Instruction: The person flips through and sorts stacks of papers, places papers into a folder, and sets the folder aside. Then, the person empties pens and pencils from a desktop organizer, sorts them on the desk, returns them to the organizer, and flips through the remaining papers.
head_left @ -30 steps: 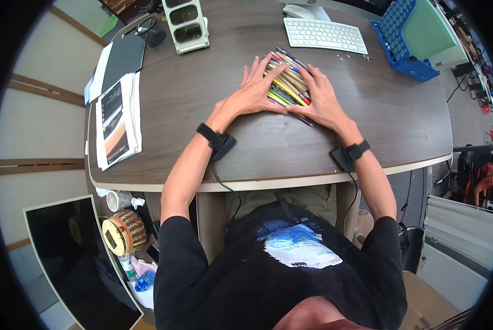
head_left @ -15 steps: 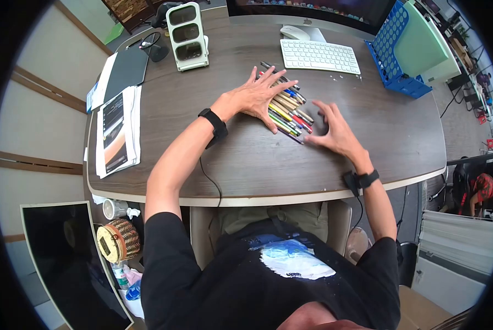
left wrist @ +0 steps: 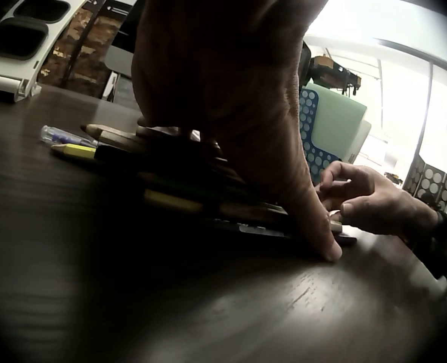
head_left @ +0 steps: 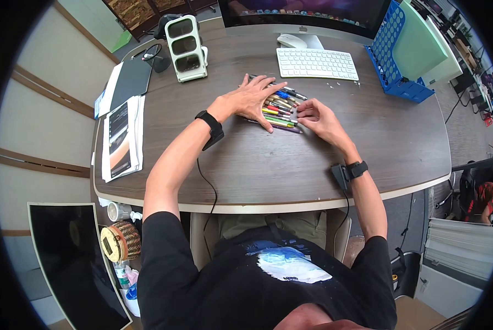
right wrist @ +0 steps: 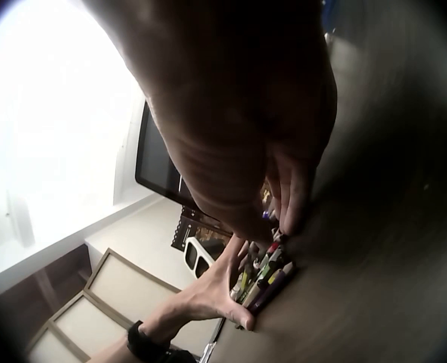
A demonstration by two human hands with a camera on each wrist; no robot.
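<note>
A bundle of colored pencils and pens (head_left: 279, 113) lies on the desk, its pieces roughly side by side. Over its left part my left hand (head_left: 250, 102) rests with fingers spread and the thumb stretched along the near side. At the bundle's right ends is my right hand (head_left: 324, 122), its fingers bent and its fingertips right at the pencil tips. In the right wrist view those fingertips overlap the pencil ends (right wrist: 273, 265); I cannot tell whether they pinch one. The left wrist view shows pencil ends sticking out beneath the left palm, including a yellow pencil (left wrist: 76, 151).
Behind the bundle are a white keyboard (head_left: 318, 64), a mouse (head_left: 292, 41) and a monitor (head_left: 307, 16). A blue file holder (head_left: 387, 66) stands at the back right. A white three-panel stand (head_left: 186, 49), a wire pen cup (head_left: 157, 59) and papers (head_left: 124, 140) are to the left.
Both hands were around the bundle; the right hand moved away to the right, then came back to the pencil ends with its fingers bent. The left hand stays on the bundle, which now points more sideways.
</note>
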